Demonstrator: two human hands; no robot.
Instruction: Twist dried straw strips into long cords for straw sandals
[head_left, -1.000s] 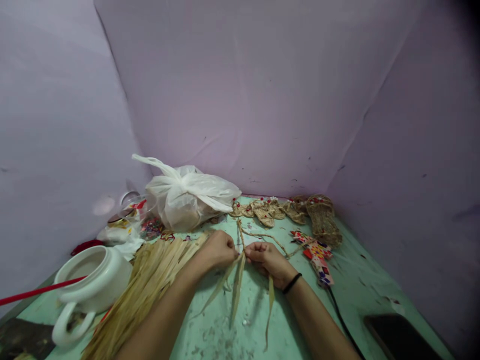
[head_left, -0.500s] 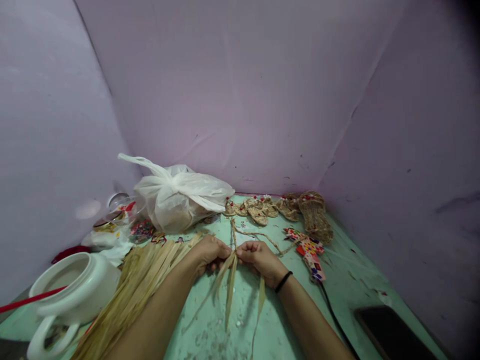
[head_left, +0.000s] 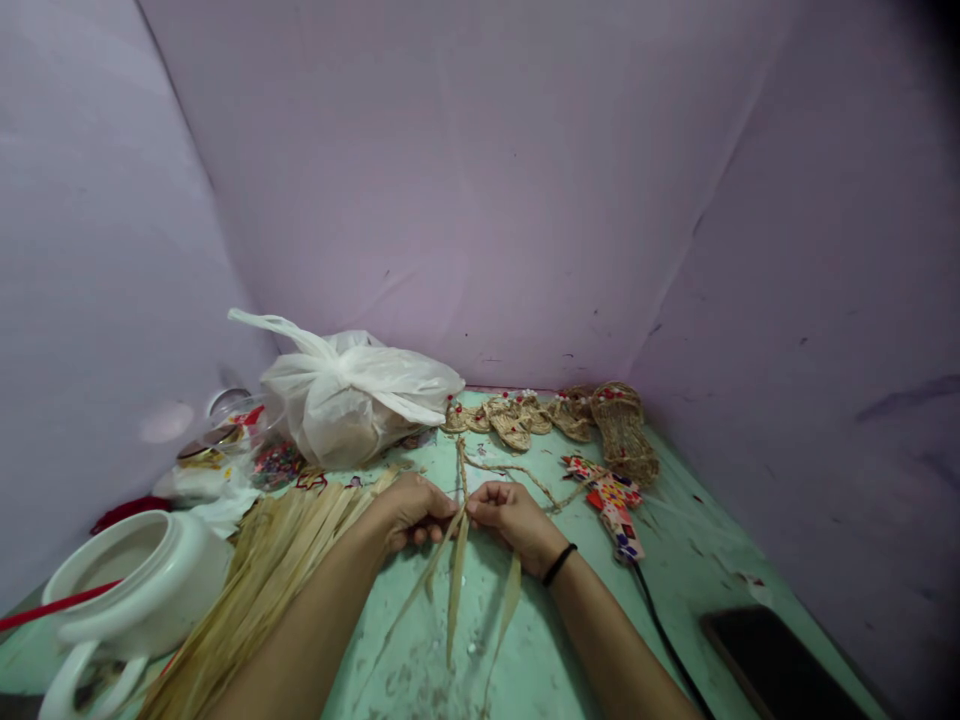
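Note:
My left hand (head_left: 417, 512) and my right hand (head_left: 517, 520) meet near the middle of the green table, fingertips pinched on either side of a thin braid (head_left: 463, 466) of dried leaf strips. The finished-looking cord runs away from me and bends off to the right. Loose strip ends (head_left: 455, 605) hang toward me below the fingers, and another strip (head_left: 510, 595) trails beneath my right hand. Beside my left forearm lies a pile of flat, pale dried leaf strips (head_left: 277, 560). A black band circles my right wrist.
Behind stand a knotted white plastic bag (head_left: 352, 390) and woven slippers with red beads (head_left: 510, 425). A flower-patterned glue gun (head_left: 611, 505) with a black cord and a dark phone (head_left: 772, 655) lie right. A white pot (head_left: 150, 580) holding a red stick stands left.
The whole view has shifted slightly, so things sit a little further left. Both hands keep their pinch on the braid, with my right fingers moved only slightly.

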